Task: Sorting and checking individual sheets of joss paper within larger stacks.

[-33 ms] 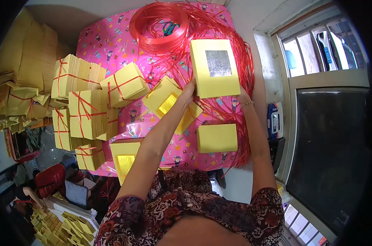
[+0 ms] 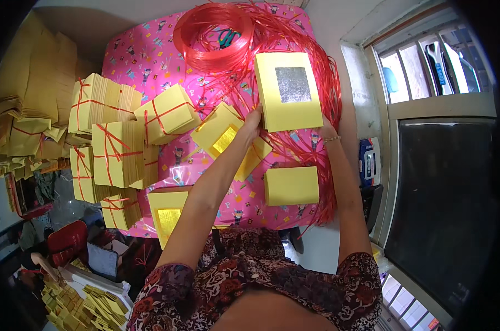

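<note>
Between my two hands is a thick stack of yellow paper (image 2: 265,88) with a silver foil rectangle on its top sheet. My left hand (image 2: 252,122) grips its lower left side, and my right hand (image 2: 328,130) closes on its lower right corner; the stack hides many of the fingers. Loose yellow sheets with a gold foil patch (image 2: 226,139) lie under my left forearm. Nearer to me sits a plain yellow stack (image 2: 292,186). Another stack with gold foil (image 2: 168,219) is partly covered by my left arm.
Several yellow bundles (image 2: 115,154) tied with red strands are piled at the left of the pink patterned table cover (image 2: 140,60). A red plastic-strand coil (image 2: 192,55) surrounds green-handled scissors (image 2: 229,37); loose strands (image 2: 330,83) trail rightward. At lower left, a person's arm (image 2: 43,265) reaches toward yellow paper.
</note>
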### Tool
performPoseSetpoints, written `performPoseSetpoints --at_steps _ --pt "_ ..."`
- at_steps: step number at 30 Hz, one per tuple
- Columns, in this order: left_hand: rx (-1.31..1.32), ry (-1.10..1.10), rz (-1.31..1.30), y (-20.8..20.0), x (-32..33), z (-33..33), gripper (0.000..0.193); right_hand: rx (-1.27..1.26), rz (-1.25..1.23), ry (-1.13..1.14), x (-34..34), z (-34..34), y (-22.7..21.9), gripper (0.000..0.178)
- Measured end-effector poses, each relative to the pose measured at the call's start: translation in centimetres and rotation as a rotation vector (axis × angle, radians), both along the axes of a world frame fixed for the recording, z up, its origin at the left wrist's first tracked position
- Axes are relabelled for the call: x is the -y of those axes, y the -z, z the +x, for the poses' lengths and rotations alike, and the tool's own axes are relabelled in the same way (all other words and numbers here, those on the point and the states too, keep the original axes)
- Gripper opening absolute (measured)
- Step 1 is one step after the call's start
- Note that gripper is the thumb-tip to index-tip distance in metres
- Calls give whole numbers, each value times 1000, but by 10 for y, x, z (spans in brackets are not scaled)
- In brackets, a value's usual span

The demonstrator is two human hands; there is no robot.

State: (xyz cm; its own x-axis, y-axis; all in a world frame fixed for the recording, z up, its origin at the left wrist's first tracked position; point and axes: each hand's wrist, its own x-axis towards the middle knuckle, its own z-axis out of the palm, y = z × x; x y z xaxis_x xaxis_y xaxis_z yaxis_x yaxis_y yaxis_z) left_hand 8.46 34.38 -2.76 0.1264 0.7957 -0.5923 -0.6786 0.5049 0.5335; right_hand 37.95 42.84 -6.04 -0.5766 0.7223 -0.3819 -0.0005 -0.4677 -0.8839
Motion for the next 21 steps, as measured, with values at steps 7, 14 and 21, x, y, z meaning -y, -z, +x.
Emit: performPoseSetpoints --at_steps 7,14,21 --pt "-2 90 -47 -28 -1 -1 42 -70 130 -13 -4 5 5 34" --pt "96 37 -198 -43 -19 -24 74 -99 -142 263 -8 -26 -42 42" --pt "155 110 -39 -56 -38 -34 108 -60 -12 293 -21 -54 -39 42"
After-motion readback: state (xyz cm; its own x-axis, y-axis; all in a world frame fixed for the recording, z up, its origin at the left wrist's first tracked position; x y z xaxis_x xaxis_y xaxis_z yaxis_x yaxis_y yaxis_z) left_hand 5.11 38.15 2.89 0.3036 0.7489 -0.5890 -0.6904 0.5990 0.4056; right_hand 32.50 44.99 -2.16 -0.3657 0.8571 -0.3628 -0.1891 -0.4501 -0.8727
